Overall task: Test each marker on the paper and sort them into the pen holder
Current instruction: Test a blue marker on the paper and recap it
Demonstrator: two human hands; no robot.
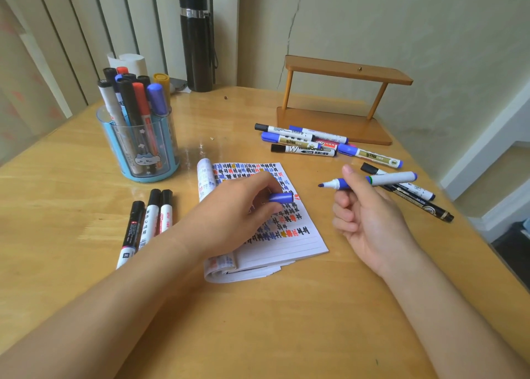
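My right hand [370, 215] holds an uncapped blue marker [393, 178] between thumb and fingers, its tip pointing left, above the table to the right of the paper. My left hand [243, 206] rests on the notepad [286, 241] and pinches the marker's blue cap [281, 197]. The pad's open page is covered with black, blue, red and yellow test marks. A clear blue pen holder [140, 149] at the left back holds several capped markers.
Three capped markers [149, 220] lie left of the pad. Several more markers [309, 142] lie at the right, in front of a small wooden shelf [344, 103]. Two black-capped ones [415, 197] lie under my right hand's marker. A black flask [198, 42] stands at the back.
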